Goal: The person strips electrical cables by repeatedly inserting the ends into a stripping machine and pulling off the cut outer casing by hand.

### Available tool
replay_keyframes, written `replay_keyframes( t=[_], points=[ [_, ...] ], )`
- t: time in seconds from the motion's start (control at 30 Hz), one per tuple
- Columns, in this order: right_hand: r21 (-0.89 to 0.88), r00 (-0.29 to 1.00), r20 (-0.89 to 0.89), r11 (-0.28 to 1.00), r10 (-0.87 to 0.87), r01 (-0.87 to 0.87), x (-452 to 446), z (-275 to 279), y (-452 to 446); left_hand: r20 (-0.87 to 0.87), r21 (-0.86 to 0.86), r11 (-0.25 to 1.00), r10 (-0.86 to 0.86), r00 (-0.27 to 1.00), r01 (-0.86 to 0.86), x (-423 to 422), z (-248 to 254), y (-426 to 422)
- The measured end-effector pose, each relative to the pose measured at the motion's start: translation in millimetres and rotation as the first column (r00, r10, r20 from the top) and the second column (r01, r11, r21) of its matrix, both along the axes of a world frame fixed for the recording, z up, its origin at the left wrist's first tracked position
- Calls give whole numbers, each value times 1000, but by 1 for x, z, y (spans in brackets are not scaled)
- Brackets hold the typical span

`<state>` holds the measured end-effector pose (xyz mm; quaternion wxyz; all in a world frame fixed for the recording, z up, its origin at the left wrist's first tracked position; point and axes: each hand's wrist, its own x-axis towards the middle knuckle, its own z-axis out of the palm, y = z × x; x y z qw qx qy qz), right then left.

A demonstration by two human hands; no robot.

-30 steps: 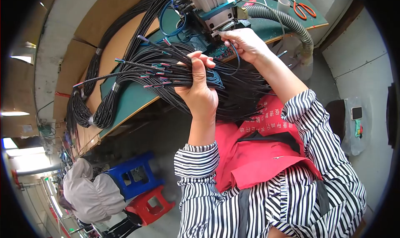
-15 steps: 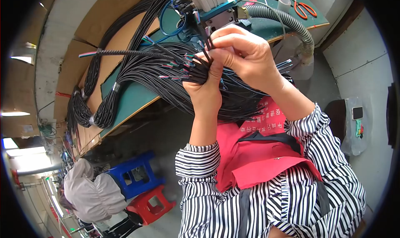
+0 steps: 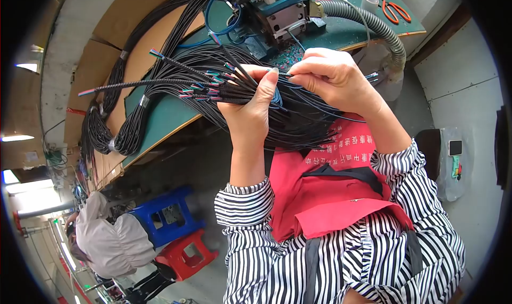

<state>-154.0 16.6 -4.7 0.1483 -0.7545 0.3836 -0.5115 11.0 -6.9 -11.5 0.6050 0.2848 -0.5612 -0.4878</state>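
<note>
My left hand (image 3: 250, 96) is wrapped around a bunch of black cables (image 3: 232, 93), thumb on top. Their ends point left and show short coloured wires of red, green, blue and white. A few longer ends stick out beyond the rest. My right hand (image 3: 330, 77) pinches a single thin dark cable (image 3: 285, 74) just right of the left thumb. The long cable lengths (image 3: 298, 131) hang below both hands over my red apron (image 3: 346, 144).
A bench machine (image 3: 285, 19) stands ahead on the green tabletop (image 3: 341, 35), with a grey corrugated hose (image 3: 368, 19) at its right. Orange-handled pliers (image 3: 394, 11) lie at the back right. Tied cable bundles (image 3: 133, 123) lie left. Below are blue (image 3: 168, 216) and red stools (image 3: 186, 256), near a seated person (image 3: 112, 240).
My right hand has moved slightly down and right, away from the cable ends. My left hand has shifted a little left with the bunch, and the gap between the hands has widened.
</note>
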Motion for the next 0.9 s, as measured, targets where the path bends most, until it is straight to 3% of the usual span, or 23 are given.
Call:
replay_keyframes(
  t=[0.07, 0.17, 0.2, 0.27, 0.3, 0.37, 0.47, 0.57, 0.63, 0.7, 0.77, 0.9],
  points=[
    [-4, 1000, -5, 1000, 15, -15, 2, -2, 0, 49, -33, 999, 10, 999, -8, -2, -1, 1],
    [189, 986, 160, 979, 44, -74, 22, -10, 7, -228, -4, 999, 37, 973, -39, -14, -2, 7],
    [188, 986, 160, 980, 42, -72, 25, -8, 11, -229, -5, 999, 35, 973, -37, -15, 0, 7],
    [378, 966, 258, 918, 21, -120, 26, -5, 15, -239, 59, 998, 37, 970, -23, -15, 5, 10],
    [304, 972, 236, 950, 5, -79, 23, -7, 13, -244, 94, 995, 42, 969, -19, -14, 6, 11],
    [326, 960, 275, 944, -48, -46, 12, -5, 12, -206, 96, 995, 30, 978, -10, -6, 8, 8],
    [330, 965, 257, 943, -55, -34, 5, -3, 12, -21, 125, 991, -41, 999, 44, -3, 12, 9],
    [331, 976, 217, 939, 21, -94, 21, -3, 16, -85, 94, 995, 43, 995, -35, -19, 8, 10],
    [423, 921, 388, 894, -33, -147, 29, -13, 16, -122, 61, 992, 118, 985, -112, -25, 2, 10],
    [519, 776, 622, 796, -102, -312, 26, -10, 13, -157, 113, 986, 139, 978, -122, -29, 7, 9],
    [576, 759, 627, 760, -173, -302, 17, -10, 5, -178, 217, 968, 162, 971, -121, -30, 12, 8],
    [654, 681, 653, 700, -331, -287, 4, -18, -19, -228, 150, 976, 191, 955, -159, -28, 2, 1]
  ],
)
